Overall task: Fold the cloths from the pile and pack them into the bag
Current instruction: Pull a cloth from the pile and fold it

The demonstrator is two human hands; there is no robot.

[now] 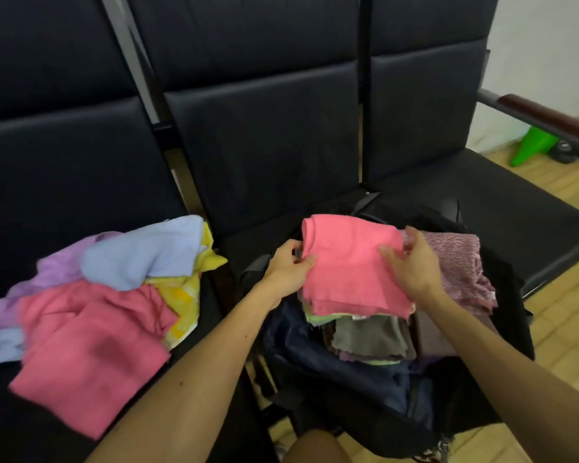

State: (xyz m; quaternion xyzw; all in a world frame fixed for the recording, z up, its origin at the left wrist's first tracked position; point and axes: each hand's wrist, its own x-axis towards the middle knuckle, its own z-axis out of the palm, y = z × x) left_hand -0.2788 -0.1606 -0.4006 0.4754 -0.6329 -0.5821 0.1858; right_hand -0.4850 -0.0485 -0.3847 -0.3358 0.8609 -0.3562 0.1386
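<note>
A folded pink cloth point(351, 265) sits atop the stack inside the open dark bag point(315, 372), held at both sides: the left hand point(290, 267) pinches its left edge, the right hand point(411, 262) grips its right edge beside a mauve patterned cloth point(458, 265). This looks like the packing step; next it likely needs pressing flat and letting go. The unfolded pile point(107, 295) waits on the left seat point(64, 182), near the bag, with bare seat behind it.

Dim, soft indoor light; brighter at right; slight overall blur; wide-angle bending at edges.
</note>
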